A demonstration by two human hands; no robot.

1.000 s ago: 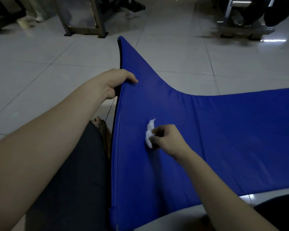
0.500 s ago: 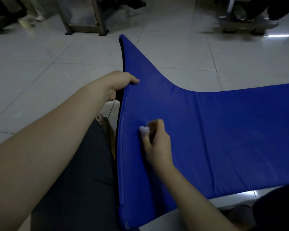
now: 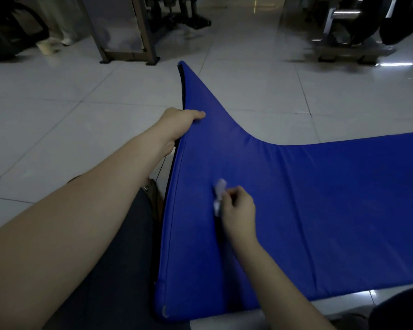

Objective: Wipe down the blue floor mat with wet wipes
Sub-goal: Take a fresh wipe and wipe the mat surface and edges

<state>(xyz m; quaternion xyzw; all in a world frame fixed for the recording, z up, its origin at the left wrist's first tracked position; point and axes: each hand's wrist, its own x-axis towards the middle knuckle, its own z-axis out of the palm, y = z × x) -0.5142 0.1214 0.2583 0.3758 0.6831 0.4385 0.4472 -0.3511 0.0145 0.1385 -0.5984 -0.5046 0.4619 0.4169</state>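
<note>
The blue floor mat (image 3: 320,198) lies across the tiled floor, and its left end is lifted and curled upward toward me. My left hand (image 3: 177,125) grips that raised left edge, thumb on the blue top side. My right hand (image 3: 236,208) presses a crumpled white wet wipe (image 3: 218,192) against the mat's surface near the lifted end; the wipe sticks out past my fingers on the left and is blurred by motion.
My dark-clothed leg (image 3: 110,270) lies under the left arm beside the mat. A metal frame stand (image 3: 129,32) and gym machinery (image 3: 351,27) stand on the white tiled floor (image 3: 57,103) at the back.
My right hand swept the wipe left toward the mat's edge, then back right and slightly down. The left hand kept its grip on the raised edge.
</note>
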